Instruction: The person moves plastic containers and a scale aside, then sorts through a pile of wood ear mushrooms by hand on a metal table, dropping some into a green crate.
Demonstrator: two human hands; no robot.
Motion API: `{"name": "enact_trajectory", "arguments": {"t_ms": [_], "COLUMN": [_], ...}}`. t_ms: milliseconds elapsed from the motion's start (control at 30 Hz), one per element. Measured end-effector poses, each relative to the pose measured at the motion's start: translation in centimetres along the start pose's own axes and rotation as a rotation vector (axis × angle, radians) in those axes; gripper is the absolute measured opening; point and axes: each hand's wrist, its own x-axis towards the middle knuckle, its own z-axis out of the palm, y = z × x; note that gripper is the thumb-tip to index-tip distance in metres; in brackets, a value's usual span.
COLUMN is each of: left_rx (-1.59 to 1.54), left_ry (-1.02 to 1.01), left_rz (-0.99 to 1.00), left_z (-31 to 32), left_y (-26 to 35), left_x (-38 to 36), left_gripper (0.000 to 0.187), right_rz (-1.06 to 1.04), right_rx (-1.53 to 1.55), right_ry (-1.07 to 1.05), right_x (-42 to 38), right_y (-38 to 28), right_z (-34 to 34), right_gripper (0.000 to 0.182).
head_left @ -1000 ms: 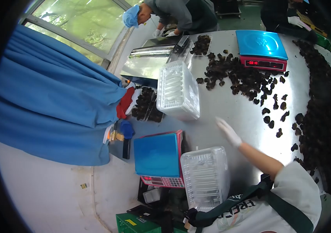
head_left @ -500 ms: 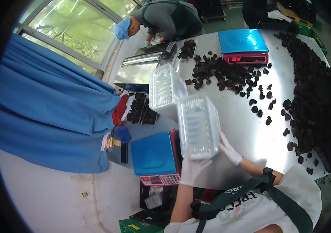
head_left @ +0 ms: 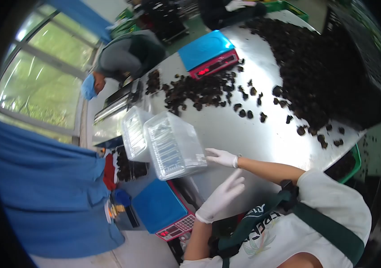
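Two stacks of clear plastic trays stand side by side on the metal table, the nearer tray stack [head_left: 172, 145] partly covering the farther tray stack [head_left: 134, 134]. My right hand [head_left: 223, 158], in a white glove, is open with fingers stretched toward the nearer stack, fingertips right at its side. White-gloved too, my left hand [head_left: 222, 196] is raised off the stack's near end, fingers extended and apart, holding nothing. Below the stacks, left of my left hand, sits a blue-topped scale [head_left: 160, 204] with a red keypad front.
Dark, mushroom-like pieces [head_left: 204, 91] lie scattered on the metal table [head_left: 248, 138], with a large heap [head_left: 306, 67] by a tipped black crate [head_left: 365, 67]. A second scale [head_left: 208, 51] stands at the back. One co-worker [head_left: 128, 56] bends by the window; another person's gloved hand [head_left: 239, 4] shows at top.
Both my hands have come away from the nearer tray stack, which now stands on the table. The left has drawn back and opened. The camera view has turned and shifted.
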Motion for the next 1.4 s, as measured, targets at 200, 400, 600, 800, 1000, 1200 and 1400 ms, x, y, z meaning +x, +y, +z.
{"name": "enact_trajectory", "arguments": {"t_ms": [200, 400, 600, 800, 1000, 1200, 1400], "left_rx": [1.422, 1.489, 1.789, 1.888, 1.417, 1.211, 0.777], "left_ry": [0.146, 0.085, -0.280, -0.352, -0.488, -0.340, -0.350], "left_rz": [0.676, 1.098, 1.058, 0.835, 0.921, 1.203, 1.407], "left_z": [8.9, 12.4, 16.8, 23.6, 22.2, 29.7, 34.1], "left_y": [17.7, 14.5, 15.6, 12.1, 7.6, 21.6, 26.6], "left_x": [-7.7, -10.2, -11.5, -6.1, 6.9, 1.3, -0.4], "left_gripper": [0.049, 0.040, 0.030, 0.034, 0.020, 0.034, 0.027], "right_rz": [-0.030, 0.340, 0.346, 0.852, 1.365, 1.149, 0.564], "right_rx": [0.341, 0.243, 0.350, 0.335, 0.181, 0.386, 0.559], "right_ry": [0.448, 0.937, 1.435, 1.376, 0.629, 0.863, 1.304], "right_x": [-14.3, -33.3, -44.2, -51.7, -62.7, -62.7, -63.5], "right_y": [13.6, 14.8, 21.4, 31.5, 35.7, 39.9, 38.1], "right_z": [-1.5, -4.2, 1.6, 17.8, 28.4, 20.5, -2.3], "right_gripper": [0.041, 0.029, 0.029, 0.029, 0.035, 0.026, 0.017]}}
